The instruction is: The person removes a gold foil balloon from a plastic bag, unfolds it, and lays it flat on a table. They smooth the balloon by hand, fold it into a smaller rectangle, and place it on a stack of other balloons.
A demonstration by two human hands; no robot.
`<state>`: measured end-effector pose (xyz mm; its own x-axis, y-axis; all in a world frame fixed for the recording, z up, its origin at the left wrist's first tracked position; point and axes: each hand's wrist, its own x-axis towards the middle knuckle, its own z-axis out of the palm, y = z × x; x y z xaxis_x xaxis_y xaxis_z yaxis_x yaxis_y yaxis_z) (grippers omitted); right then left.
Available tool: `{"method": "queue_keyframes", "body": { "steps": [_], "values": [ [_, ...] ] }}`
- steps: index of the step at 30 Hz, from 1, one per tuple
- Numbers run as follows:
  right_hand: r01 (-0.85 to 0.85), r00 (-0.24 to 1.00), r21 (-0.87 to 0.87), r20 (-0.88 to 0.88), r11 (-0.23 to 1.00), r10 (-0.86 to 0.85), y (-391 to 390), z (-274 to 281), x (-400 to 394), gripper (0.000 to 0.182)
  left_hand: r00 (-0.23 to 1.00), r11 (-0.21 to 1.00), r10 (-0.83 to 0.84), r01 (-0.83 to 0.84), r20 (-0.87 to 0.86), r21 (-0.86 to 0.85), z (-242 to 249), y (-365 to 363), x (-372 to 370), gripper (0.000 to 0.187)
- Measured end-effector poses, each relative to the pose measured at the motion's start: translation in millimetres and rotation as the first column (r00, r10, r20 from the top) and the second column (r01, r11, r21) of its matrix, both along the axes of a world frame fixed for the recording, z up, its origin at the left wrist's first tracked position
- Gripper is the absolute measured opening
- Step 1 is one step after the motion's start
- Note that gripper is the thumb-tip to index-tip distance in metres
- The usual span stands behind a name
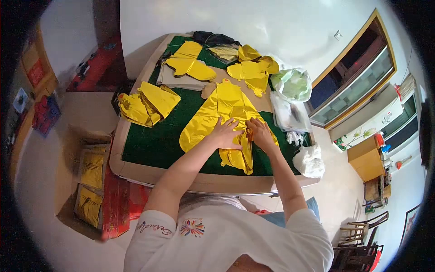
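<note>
Near the green surface's (149,147) front edge, shiny, flared foil (204,120) is covered by left hand (224,134), fingers spread, and right hand (262,134), grip unclear.

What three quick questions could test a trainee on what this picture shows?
1. True or false: the left hand and the right hand both touch yellow foil on the table.

2. Where is the cardboard box with yellow packs?
A) On the table
B) To the left of the table
C) To the right of the table

3. Fill in the colour: the foil under the hands lies on a ____ surface.

Key: 1 true; 2 B; 3 green
</note>
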<state>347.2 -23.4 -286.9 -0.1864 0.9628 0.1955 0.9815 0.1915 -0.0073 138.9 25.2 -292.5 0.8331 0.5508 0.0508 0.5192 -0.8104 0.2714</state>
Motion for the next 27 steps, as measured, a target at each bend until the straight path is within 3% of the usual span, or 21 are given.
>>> {"method": "queue_keyframes", "body": {
  "steps": [4,6,13,19,22,24,27],
  "values": [
    [0.000,0.998,0.013,0.066,1.000,-0.001,17.3,1.8,0.9,0.041,1.000,1.000,-0.003,0.003,0.008,0.008,-1.4,0.1,0.0,0.079],
    [0.099,0.994,-0.092,0.056,0.991,-0.094,24.8,4.8,-2.9,0.050,1.000,1.000,-0.003,0.003,0.022,-0.026,-3.1,1.0,0.5,0.080],
    [0.069,0.986,-0.055,0.158,0.996,-0.060,48.7,-11.4,8.9,0.045,1.000,1.000,-0.011,0.011,-0.005,0.002,-1.7,-0.3,0.5,0.081],
    [0.086,0.982,-0.037,0.174,0.996,-0.079,44.9,-6.9,-7.4,0.058,0.999,1.000,-0.020,0.020,0.031,0.002,-10.1,3.8,2.0,0.079],
    [0.074,0.994,0.019,0.084,0.997,-0.076,41.1,-3.2,-5.3,0.054,0.998,1.000,-0.025,0.025,0.050,0.012,-8.8,3.2,0.5,0.079],
    [0.204,0.957,-0.004,-0.212,0.979,-0.200,33.6,5.9,8.7,0.048,0.999,1.000,-0.029,0.029,0.024,-0.001,-7.7,3.0,0.2,0.080],
    [0.357,0.912,0.095,-0.251,0.929,-0.324,0.5,10.1,33.5,0.042,0.999,0.999,-0.031,0.032,0.018,-0.009,0.0,0.4,-3.5,0.080]
  ]
}}
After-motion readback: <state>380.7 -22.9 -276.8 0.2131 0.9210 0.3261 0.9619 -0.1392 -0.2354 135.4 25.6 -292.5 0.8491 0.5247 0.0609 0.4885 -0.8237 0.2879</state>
